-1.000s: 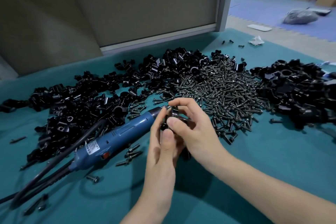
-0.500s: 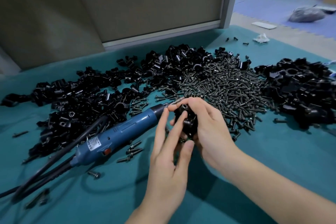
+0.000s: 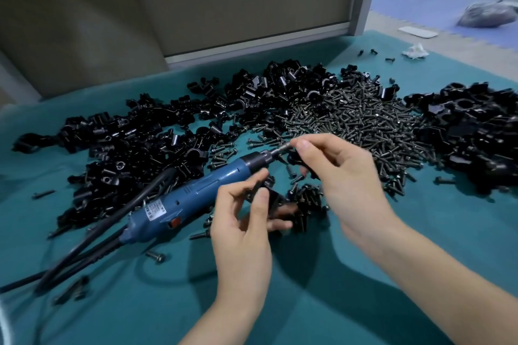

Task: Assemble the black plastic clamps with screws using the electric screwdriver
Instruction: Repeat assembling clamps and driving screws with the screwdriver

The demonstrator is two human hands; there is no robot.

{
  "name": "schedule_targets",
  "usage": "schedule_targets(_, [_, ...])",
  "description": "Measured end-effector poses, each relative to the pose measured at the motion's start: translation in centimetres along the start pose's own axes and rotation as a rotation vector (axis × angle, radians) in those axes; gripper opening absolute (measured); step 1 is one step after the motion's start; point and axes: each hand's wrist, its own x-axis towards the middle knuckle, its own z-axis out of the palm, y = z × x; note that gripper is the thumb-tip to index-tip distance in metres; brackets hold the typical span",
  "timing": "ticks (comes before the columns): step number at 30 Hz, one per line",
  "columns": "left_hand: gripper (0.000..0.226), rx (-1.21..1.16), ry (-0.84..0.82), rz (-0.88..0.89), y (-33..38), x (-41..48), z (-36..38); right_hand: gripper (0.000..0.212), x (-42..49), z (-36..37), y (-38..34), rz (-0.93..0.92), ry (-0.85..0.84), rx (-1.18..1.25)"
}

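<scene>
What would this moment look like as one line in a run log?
left hand: pinches black clamp | electric screwdriver: lying on teal table | right hand: fingertip by bit, grip unclear

We find only one piece of print: a pale label (image 3: pixel 155 209) stuck on the blue body of the screwdriver (image 3: pixel 201 193), just beside its red switch (image 3: pixel 174 223). It carries rows of small dark characters, but they are too blurred for us to read any of them.
</scene>
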Motion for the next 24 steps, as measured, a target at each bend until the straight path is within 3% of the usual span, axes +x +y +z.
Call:
schedule_targets(3, [0.031,-0.061,-0.015,-0.111,-0.2,0.3,0.0,0.010,0.7,-0.6,-0.7,0.099,-0.163,0.114])
schedule_targets(6, [0.039,-0.115,-0.055,-0.195,-0.4,0.6,-0.2,0.030,0.8,-1.0,-0.8,0.162,-0.369,0.103])
schedule_targets(8, [0.043,-0.126,-0.078,-0.210,-0.5,0.8,-0.4,0.025,0.8,-0.9,-0.7,0.158,-0.432,0.054])
schedule_targets(15, [0.032,-0.046,-0.119,-0.133,-0.9,0.6,-0.6,0.009,0.6,-0.5,0.0,0.030,-0.416,-0.165])
schedule_targets(24, [0.034,-0.079,-0.176,-0.155,-1.1,0.3,-0.8,0.007,0.5,-0.1,0.3,0.091,-0.409,-0.113])
